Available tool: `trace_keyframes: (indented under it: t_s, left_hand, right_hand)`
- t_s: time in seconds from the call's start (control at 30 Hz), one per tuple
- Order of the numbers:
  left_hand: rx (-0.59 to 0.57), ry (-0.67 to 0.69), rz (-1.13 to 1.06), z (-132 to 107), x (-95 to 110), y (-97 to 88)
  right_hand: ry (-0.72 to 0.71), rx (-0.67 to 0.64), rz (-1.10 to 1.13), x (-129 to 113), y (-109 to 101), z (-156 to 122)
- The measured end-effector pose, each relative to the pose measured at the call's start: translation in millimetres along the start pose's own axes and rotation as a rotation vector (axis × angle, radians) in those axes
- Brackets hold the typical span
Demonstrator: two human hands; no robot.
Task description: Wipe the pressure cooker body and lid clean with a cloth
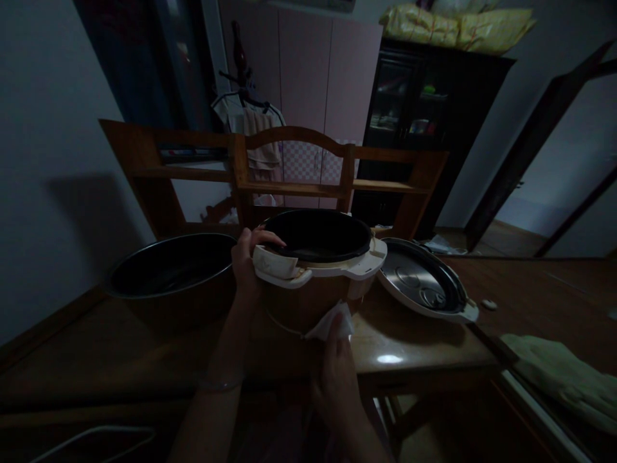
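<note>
A rice cooker body stands upright on the wooden desk, its white rim and dark inside facing up. My left hand grips the rim at its left side, fingers hooked over the edge. Low on the front of the cooker, my right hand presses a crumpled white tissue against the outer wall. To the left sits the dark inner pot, apart from the cooker. The round lid lies on the right with its shiny metal inside turned up.
Behind the cooker rises the desk's wooden shelf. A small white object lies right of the lid. Pale green cloth is at the lower right. A white cord shows at the lower left.
</note>
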State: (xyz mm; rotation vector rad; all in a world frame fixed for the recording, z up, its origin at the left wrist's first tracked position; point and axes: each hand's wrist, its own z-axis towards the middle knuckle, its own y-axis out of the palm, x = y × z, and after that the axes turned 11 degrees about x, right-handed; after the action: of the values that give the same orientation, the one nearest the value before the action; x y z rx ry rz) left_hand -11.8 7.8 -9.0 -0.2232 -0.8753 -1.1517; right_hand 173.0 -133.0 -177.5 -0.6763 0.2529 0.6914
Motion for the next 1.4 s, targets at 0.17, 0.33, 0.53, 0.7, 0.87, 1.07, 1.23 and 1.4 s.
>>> trace_keyframes:
  t_s: [0.17, 0.33, 0.53, 0.7, 0.87, 1.07, 1.23, 1.4]
  left_hand:
    - [-0.004, 0.02, -0.032, 0.6, -1.0, 0.1]
    - [0.013, 0.023, -0.019, -0.9, 1.2, 0.8]
    - [0.004, 0.001, -0.019, 0.6, -2.0, -0.3]
    - [0.02, -0.01, -0.041, -0.4, -1.6, 0.9]
    - [-0.023, -0.006, -0.037, -7.2, 12.1, -4.3]
    - [-0.086, -0.053, 0.082, -27.2, 0.6, -43.7]
    - [-0.298, -0.26, 0.164, -64.8, -36.8, -80.2]
    - [-0.425, -0.261, 0.275, -95.0, -55.9, -83.0]
  right_hand:
    - [0.258, -0.021, 0.233, -10.3, -13.8, 7.1]
    - [0.403, 0.026, 0.381, -4.2, -22.5, 22.7]
    - [0.687, -0.016, 0.415, 26.4, -19.9, 13.3]
    - [0.787, -0.047, 0.495, 26.1, -32.5, 4.5]
    - [0.791, 0.059, 0.447, 36.4, -72.5, 3.7]
    - [0.866, 0.214, 0.411, 70.3, -124.6, 5.1]
    - [0.795, 0.228, 0.404, 69.2, -131.0, 19.9]
    - [0.714, 0.038, 0.507, 38.2, -99.5, 42.7]
